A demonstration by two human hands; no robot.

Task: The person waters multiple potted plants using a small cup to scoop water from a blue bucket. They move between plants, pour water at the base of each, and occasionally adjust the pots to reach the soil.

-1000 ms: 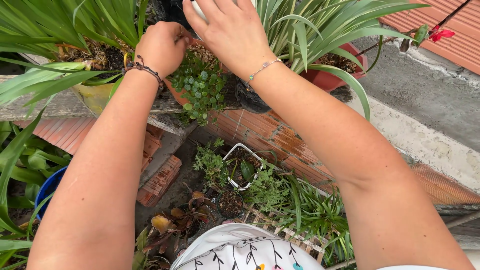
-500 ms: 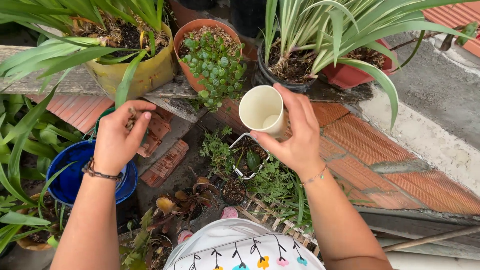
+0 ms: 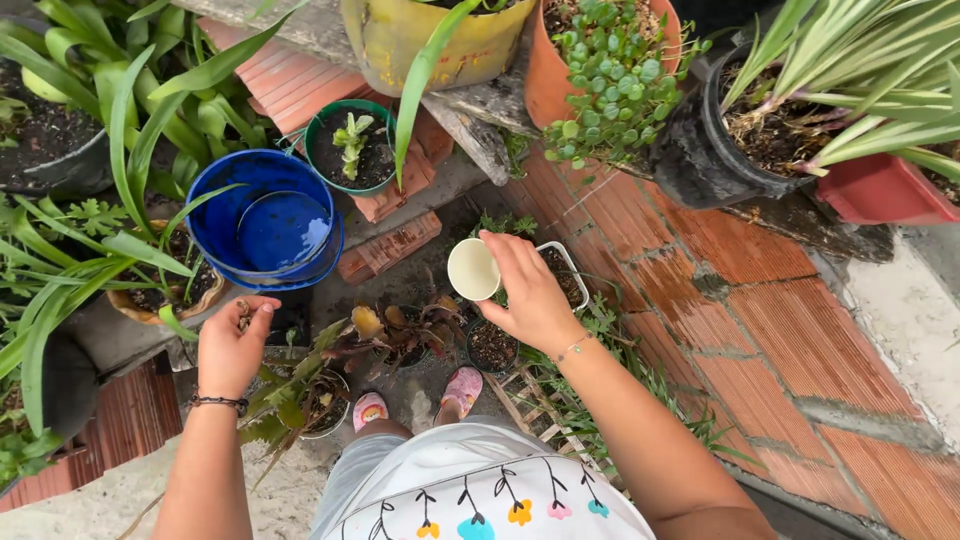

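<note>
cream cup [image 3: 473, 269] is clamped in our right hand [image 3: 530, 300], tipped on its side over the small dark pots [image 3: 492, 346], while our left hand [image 3: 232, 348] is cupped around brown plant scraps [image 3: 243, 316] near the blue bucket [image 3: 265, 222], so we judge the debris gathered but not yet dropped.

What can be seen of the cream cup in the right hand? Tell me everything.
The cream cup is small, round and plain, pale inside and out, probably plastic. It is tipped on its side, its open mouth facing the camera, and looks empty. The right hand grips it from the right, fingers curled over its rim. It hangs above small pots of dark soil, beside a white-rimmed container.
</note>
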